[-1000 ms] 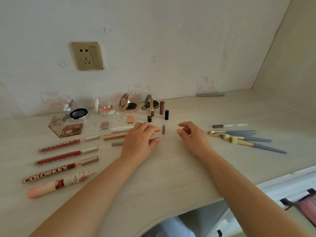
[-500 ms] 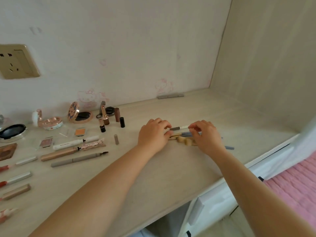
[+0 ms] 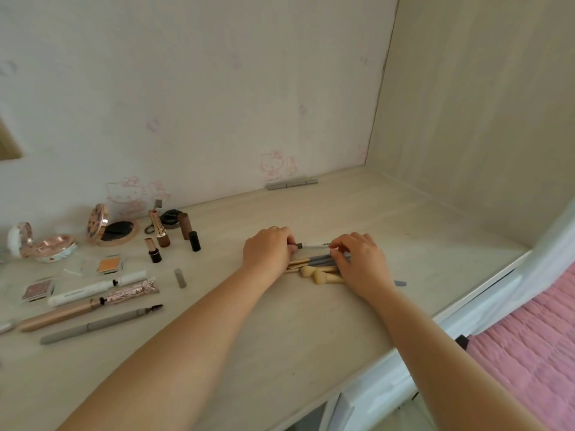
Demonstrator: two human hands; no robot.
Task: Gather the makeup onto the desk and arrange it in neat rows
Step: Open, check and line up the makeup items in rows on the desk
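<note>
Two hands on desk [image 3: 311,337], left hand [image 3: 267,251] and right hand [image 3: 362,262] pinching opposite ends of one white pen [image 3: 314,245], brushes [image 3: 317,269] bunched below fingers, count unclear

The counter [image 3: 311,321] is pale matt wood-grain laminate. The open compact [image 3: 102,225] has a glossy rose-gold metallic rim; the lipstick [image 3: 157,227] shines likewise. The brushes [image 3: 314,262] have matt grey handles. The bedcover [image 3: 535,353] is pink ribbed cloth.
</note>
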